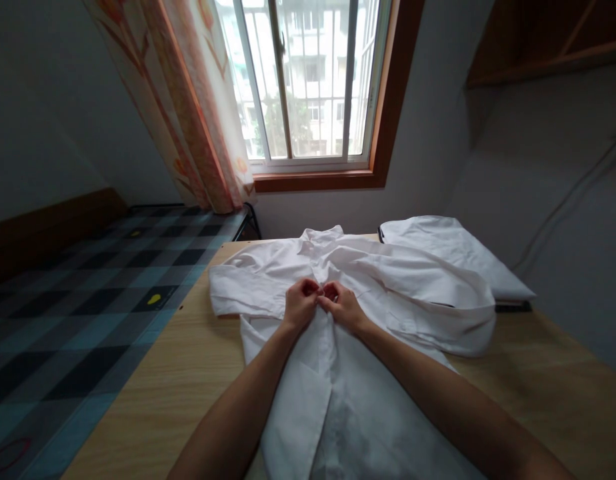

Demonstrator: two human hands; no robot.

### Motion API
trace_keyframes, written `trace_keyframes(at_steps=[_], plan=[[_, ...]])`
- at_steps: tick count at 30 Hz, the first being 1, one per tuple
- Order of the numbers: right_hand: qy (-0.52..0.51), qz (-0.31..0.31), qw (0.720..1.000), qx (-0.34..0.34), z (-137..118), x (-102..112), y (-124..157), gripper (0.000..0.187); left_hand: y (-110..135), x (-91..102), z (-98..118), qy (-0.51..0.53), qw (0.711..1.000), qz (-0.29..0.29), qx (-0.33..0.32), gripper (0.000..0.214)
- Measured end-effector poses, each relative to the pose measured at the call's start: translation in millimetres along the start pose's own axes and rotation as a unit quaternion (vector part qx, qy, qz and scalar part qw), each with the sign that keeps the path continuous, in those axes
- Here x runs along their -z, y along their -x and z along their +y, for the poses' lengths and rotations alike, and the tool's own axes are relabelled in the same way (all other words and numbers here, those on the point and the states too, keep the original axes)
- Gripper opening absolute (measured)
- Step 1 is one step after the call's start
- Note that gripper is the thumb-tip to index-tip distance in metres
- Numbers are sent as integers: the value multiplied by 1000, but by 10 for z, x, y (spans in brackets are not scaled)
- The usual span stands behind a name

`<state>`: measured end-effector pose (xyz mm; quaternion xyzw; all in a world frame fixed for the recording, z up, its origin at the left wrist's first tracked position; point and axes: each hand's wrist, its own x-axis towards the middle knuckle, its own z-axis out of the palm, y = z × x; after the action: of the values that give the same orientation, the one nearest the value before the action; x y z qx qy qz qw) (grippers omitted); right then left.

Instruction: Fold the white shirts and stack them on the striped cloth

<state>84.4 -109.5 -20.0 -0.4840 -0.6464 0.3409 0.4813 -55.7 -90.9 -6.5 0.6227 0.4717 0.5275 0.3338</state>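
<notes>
A white long-sleeved shirt (pixel 358 380) lies spread on the wooden table, its collar toward the window and its hem toward me. My left hand (pixel 301 303) pinches the front opening around mid-chest. Right beside it, my right hand (pixel 342 303) pinches the same front edge, and the fingertips of both hands nearly meet. Any button between them is too small to make out. Below the hands the two front panels hang apart near the hem. One sleeve is folded out to the left, the other curves to the right.
The wooden table (pixel 188 373) carries a folded white cloth item (pixel 438 247) with a dark edge at the back right. A bed with a checked sheet (pixel 103 313) adjoins the left side. Behind are a window (pixel 313 87) and a flowered curtain (pixel 188 100); a shelf (pixel 553 60) hangs upper right.
</notes>
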Motion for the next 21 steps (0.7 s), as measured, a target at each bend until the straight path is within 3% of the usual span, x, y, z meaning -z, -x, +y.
trace_keyframes(at_steps=[5,9,12,15,19,21], plan=[[128,-13,992,15,-62,13,27,20,-190,158,-129,28,993,106,48,17],[199,-84,976,30,-160,146,173,27,-286,263,-206,-23,993,110,42,16],[335,-103,935,55,-249,302,443,37,-317,272,-204,-57,993,105,23,15],[461,-92,881,52,-279,431,713,19,-327,232,-128,-78,991,104,25,14],[518,-90,850,43,-208,510,775,14,-157,104,198,-133,979,119,-100,4],[525,-80,846,49,-148,553,670,14,52,63,436,-164,970,49,-171,9]])
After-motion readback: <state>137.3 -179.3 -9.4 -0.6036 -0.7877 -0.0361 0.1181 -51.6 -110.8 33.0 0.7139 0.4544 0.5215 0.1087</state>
